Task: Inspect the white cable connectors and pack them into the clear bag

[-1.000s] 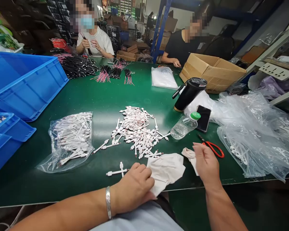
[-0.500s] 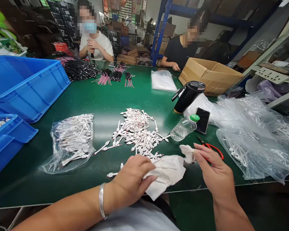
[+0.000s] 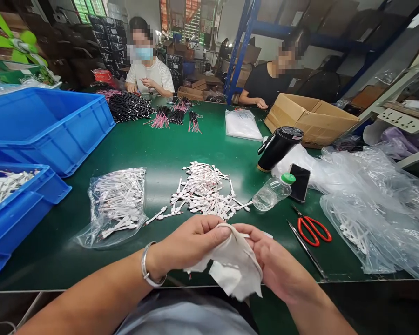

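My left hand (image 3: 192, 239) pinches the top edge of a thin, crumpled white cloth (image 3: 239, 260), which may be a paper tissue, with the thumb on top. From the other side my right hand (image 3: 272, 265) grips the same cloth, its fingers partly hidden behind the folds. The cloth hangs over the table's front edge, ragged along its lower side. Just beyond both hands lies a loose pile of short white cables with connectors (image 3: 206, 190). To the left, a clear plastic bag (image 3: 120, 197) holds more of them. Red-handled cutters (image 3: 313, 228) and tweezers (image 3: 307, 250) lie right of my right hand.
Blue bins (image 3: 52, 130) stand at the left. A clear bottle (image 3: 270, 193), a phone (image 3: 299, 182) and a black tumbler (image 3: 281, 148) are right of the pile. Plastic bags (image 3: 377, 223) and a cardboard box (image 3: 310, 118) are further right. Two people sit across the table.
My hands were apart, each with white material in it; they have come together at the cloth. My right hand moved left, uncovering the cutters and tweezers. The view has shifted slightly.
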The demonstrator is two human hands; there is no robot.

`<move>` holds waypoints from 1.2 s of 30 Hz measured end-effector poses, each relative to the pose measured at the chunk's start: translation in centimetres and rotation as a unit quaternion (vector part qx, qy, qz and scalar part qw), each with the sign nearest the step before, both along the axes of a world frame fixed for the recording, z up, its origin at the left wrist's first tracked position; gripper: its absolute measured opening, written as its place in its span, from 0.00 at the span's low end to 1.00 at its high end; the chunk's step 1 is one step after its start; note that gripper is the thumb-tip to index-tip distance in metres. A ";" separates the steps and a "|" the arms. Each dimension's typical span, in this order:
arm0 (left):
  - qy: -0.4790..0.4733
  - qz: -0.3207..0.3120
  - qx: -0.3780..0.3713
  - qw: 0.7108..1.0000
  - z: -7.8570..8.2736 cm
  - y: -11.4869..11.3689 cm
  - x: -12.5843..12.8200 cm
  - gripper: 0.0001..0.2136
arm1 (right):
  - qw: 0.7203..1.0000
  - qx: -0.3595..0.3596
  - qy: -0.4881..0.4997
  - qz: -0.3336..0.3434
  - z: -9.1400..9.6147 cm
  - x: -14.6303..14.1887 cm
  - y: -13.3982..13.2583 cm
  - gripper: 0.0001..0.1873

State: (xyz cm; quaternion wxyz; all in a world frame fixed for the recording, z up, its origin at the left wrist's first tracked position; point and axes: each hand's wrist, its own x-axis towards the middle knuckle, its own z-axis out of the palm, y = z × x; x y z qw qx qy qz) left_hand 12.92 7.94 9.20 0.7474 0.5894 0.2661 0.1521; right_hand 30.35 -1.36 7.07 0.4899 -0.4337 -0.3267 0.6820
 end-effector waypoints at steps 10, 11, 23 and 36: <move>0.030 -0.059 -0.017 0.998 -0.4 0.8 -0.9 0.21 | 0.979 0.107 -0.170 0.039 -0.8 -0.1 1.0 0.21; 0.031 -0.062 -0.014 0.997 -0.5 0.8 -0.8 0.20 | 0.986 0.096 -0.132 0.022 -0.9 -0.2 0.9 0.20; 0.117 0.122 0.346 0.923 -2.8 -1.1 -3.4 0.08 | 0.663 0.198 -0.460 -0.557 2.6 8.1 4.1 0.15; 0.242 0.210 0.386 0.865 -5.9 -1.4 -11.0 0.08 | 0.501 0.234 -0.718 -0.422 -2.8 15.9 9.1 0.25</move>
